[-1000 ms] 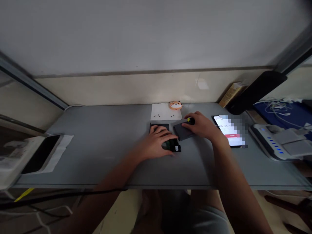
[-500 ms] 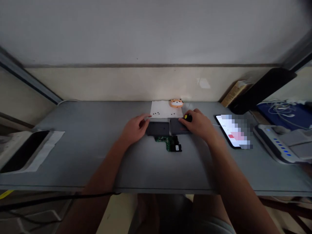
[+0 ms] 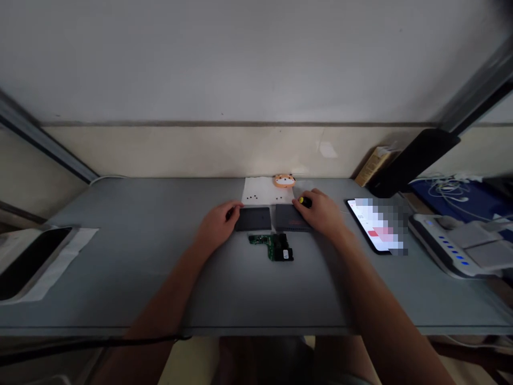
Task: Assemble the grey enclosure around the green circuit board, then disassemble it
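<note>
On the desk, two dark grey flat casing pieces lie side by side: a left casing half (image 3: 253, 218) and a right casing half (image 3: 289, 216). My left hand (image 3: 218, 224) rests at the left edge of the left half, its thumb and forefinger slightly apart and the other fingers curled out of sight. My right hand (image 3: 323, 213) grips a black screwdriver handle with a yellow end (image 3: 305, 202), while its fingertips touch the right half's upper edge; the shaft is hidden. A green circuit board with a black part (image 3: 274, 248) lies just in front of the casing halves.
Several tiny dark screws (image 3: 251, 197) lie on white paper (image 3: 262, 187) behind the casing, with an orange animal-faced item (image 3: 284, 181) on it. A lit phone (image 3: 374, 227) and a power strip (image 3: 452, 248) are at right. Another dark device (image 3: 36, 259) lies at left.
The camera view has tilted slightly, so everything sits lower in the picture. My left forefinger has drawn closer to the casing's corner. My right hand still grips the screwdriver.
</note>
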`<state>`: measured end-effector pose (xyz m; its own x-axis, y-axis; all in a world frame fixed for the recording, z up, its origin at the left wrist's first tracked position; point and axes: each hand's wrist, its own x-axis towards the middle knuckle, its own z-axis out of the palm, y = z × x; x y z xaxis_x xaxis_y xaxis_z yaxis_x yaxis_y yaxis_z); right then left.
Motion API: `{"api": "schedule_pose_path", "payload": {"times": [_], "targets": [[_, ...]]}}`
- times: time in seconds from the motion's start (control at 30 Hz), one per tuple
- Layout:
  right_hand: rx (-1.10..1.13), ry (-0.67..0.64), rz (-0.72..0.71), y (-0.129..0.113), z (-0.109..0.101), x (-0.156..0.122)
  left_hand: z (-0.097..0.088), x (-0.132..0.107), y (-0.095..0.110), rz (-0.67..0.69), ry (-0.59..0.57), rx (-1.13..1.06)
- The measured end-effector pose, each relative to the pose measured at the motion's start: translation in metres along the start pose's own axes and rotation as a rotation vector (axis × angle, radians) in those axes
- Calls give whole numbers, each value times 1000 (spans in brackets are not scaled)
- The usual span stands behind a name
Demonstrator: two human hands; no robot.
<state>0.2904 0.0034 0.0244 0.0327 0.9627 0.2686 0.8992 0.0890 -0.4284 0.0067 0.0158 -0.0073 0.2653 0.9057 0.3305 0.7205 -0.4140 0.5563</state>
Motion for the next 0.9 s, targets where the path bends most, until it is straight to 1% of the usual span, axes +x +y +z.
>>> {"api": "schedule_pose_path", "payload": {"times": [0.07, 0.27, 0.37, 0.5, 0.63, 0.7, 0.73, 0.77, 0.83, 0.87, 0.9], "targets": [[-8, -7, 19, -1, -1, 0, 1, 0, 0, -6, 4, 0], [14, -5, 26, -5, -3, 0, -1, -1, 3, 43, 1, -15], [37, -7, -5, -3, -4, 1, -2, -1, 3, 50, -30, -11], [36, 18, -15, 1, -4, 2, -1, -2, 2, 66, -10, -16], [38, 37, -19, 3, -1, 2, 3, -1, 7, 46, -12, -29], [37, 54, -26, 5, 0, 3, 0, 2, 10, -4, 6, -41], [39, 63, -27, 5, 1, 3, -4, 3, 10, -43, 36, -56], [43, 70, -29, 6, 1, 3, -12, 3, 9, -90, 101, -78], [53, 77, -31, 6, 2, 3, -34, 1, 4, -164, 288, -138], [58, 75, -30, 6, 2, 3, -47, -2, 0, -152, 409, -158], [59, 71, -28, 6, 2, 3, -61, -7, -3, -137, 480, -176]]}}
